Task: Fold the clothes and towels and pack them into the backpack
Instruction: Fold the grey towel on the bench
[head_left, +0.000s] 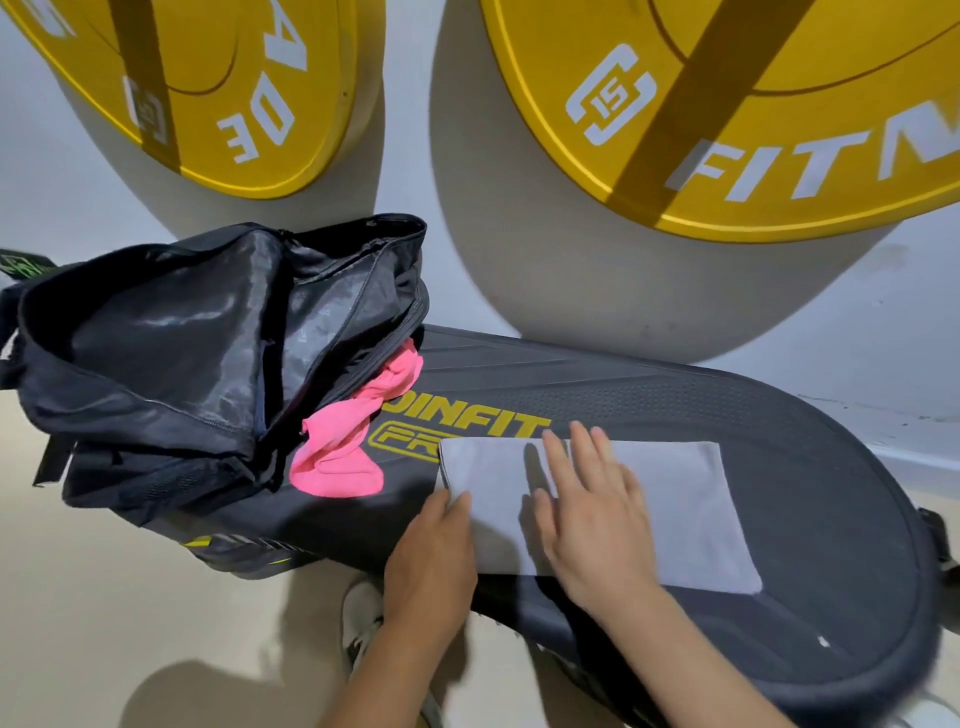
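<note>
Folding step underway: left hand (431, 551) is pinching the near-left edge of the grey towel (675, 509); right hand (587, 504) is pressing it flat, fingers straight, on the bench (727, 400) beside the open backpack (208, 353); next is probably calling for another fold, then packing.

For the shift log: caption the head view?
The right hand presses a folded grey towel on the bench, the left hand holds its edge; open backpack and pink cloth alongside.

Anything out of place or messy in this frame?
Yes: the pink garment spills crumpled out of the mouth of the open backpack onto the bench, unfolded. The grey towel lies flat and squared under the right hand; nothing else stands out.
</note>
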